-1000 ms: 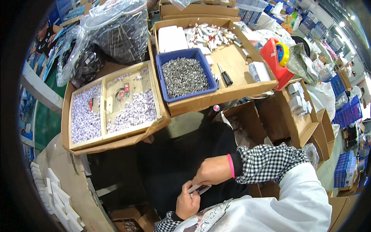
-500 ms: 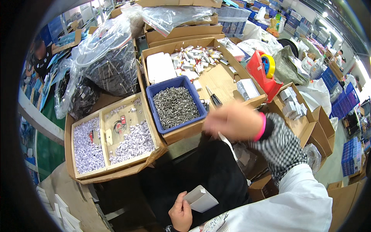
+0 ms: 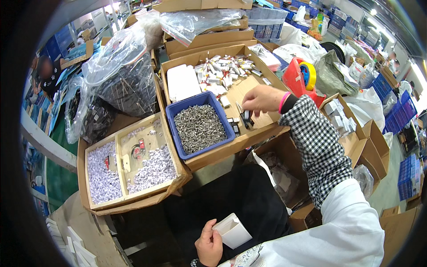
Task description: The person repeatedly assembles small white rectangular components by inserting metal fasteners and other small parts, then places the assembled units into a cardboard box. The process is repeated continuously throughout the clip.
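Note:
My left hand [image 3: 209, 244] is closed on the edge of a small white box [image 3: 235, 232], whose open end faces up and away from me, low over my dark-clothed lap. Farther off, my right hand [image 3: 262, 99] reaches over a cardboard tray [image 3: 249, 89] with its fingers pinched downward. Just under those fingertips lies a metal-tipped tool with black handles [image 3: 247, 119], partly covered. What the pinch holds, if anything, I cannot make out. Small black blocks [image 3: 234, 126] lie beside the tool. A blue bin [image 3: 174, 129] full of small metal cylinders stands to their left.
Flat silver packs with wires [image 3: 222, 71] and a white stack [image 3: 183, 83] fill the tray's far side. A divided wooden tray [image 3: 119, 155] of tiny white pieces sits left. A red tape dispenser [image 3: 296, 80] and a carton of white boxes [image 3: 340, 118] stand right.
My right hand has moved away from me, from the tray's near edge to over the black-handled tool. My left hand keeps the white box in nearly the same spot.

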`<state>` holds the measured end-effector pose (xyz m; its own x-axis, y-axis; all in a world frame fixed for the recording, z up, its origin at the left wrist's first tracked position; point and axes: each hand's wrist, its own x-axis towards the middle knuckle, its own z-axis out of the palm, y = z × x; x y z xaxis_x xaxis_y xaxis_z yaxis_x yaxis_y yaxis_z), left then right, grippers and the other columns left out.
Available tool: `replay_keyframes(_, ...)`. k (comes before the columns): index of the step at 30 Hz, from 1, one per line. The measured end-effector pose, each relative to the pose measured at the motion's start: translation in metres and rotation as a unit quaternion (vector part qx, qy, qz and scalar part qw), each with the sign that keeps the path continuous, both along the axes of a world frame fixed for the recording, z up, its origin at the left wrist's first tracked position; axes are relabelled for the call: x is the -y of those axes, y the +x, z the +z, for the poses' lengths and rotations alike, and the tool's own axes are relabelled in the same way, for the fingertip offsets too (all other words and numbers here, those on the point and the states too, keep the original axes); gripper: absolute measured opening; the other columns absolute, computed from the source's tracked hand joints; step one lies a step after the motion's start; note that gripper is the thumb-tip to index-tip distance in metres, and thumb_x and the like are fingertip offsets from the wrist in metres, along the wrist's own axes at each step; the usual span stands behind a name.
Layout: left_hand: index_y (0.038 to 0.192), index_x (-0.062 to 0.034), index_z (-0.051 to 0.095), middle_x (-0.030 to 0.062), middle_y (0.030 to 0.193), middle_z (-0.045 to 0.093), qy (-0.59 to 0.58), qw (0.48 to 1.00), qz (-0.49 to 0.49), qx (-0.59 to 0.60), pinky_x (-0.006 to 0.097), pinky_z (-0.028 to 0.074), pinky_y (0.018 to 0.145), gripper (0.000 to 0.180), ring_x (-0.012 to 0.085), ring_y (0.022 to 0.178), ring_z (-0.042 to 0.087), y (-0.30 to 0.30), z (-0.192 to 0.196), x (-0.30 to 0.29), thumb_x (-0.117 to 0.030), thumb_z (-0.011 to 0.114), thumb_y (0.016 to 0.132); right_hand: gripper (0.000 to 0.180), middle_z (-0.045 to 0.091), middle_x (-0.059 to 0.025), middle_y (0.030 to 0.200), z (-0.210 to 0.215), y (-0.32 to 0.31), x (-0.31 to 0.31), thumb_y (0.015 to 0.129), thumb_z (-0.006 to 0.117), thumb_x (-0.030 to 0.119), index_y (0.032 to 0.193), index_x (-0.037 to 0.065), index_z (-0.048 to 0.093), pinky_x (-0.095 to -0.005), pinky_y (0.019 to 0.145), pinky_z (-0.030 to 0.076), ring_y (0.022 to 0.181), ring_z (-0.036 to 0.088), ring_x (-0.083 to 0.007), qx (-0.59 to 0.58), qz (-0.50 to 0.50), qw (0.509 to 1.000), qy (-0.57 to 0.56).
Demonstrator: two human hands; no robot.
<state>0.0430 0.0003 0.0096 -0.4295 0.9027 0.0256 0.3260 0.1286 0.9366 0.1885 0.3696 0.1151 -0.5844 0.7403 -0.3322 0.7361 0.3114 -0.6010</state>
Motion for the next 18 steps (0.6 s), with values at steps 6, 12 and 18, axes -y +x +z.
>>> replay_keyframes(6, 0.116, -0.0079, 0.058, 0.0127, 0.068, 0.057, -0.034, 0.999, 0.027, 0.014, 0.030, 0.045, 0.056, 0.032, 0.0184, 0.055, 0.054, -0.004, 0.002, 0.002, -0.002, 0.050, 0.086, 0.027, 0.066, -0.0050, 0.067, -0.004, -0.008, -0.022, 0.082, 0.065, 0.028, 0.086, 0.001, 0.070, -0.0234, 0.052, 0.053, 0.056, 0.063, -0.0107, 0.129, -0.024, 0.991, 0.029)
replay_keyframes(12, 0.118, -0.0034, 0.052, 0.0169, 0.087, 0.066, -0.104, 0.994, -0.017, -0.031, 0.030, 0.052, 0.062, 0.032, 0.0261, 0.069, 0.067, -0.008, 0.004, 0.007, -0.003, 0.051, 0.086, 0.027, 0.067, -0.0052, 0.064, -0.001, -0.053, -0.025, 0.078, 0.069, 0.032, 0.073, 0.006, 0.072, -0.0267, 0.052, 0.051, 0.054, 0.064, -0.0126, 0.352, 0.132, 0.917, 0.132)
replay_keyframes(18, 0.124, -0.0006, 0.044, 0.0165, 0.107, 0.065, -0.052, 0.996, -0.073, 0.023, 0.031, 0.052, 0.080, 0.034, 0.0288, 0.095, 0.066, -0.013, -0.002, 0.027, -0.001, 0.046, 0.090, 0.030, 0.065, -0.0083, 0.061, -0.008, -0.052, -0.022, 0.076, 0.067, 0.033, 0.070, 0.004, 0.071, -0.0276, 0.048, 0.048, 0.051, 0.060, -0.0147, 0.383, 0.185, 0.877, 0.226)
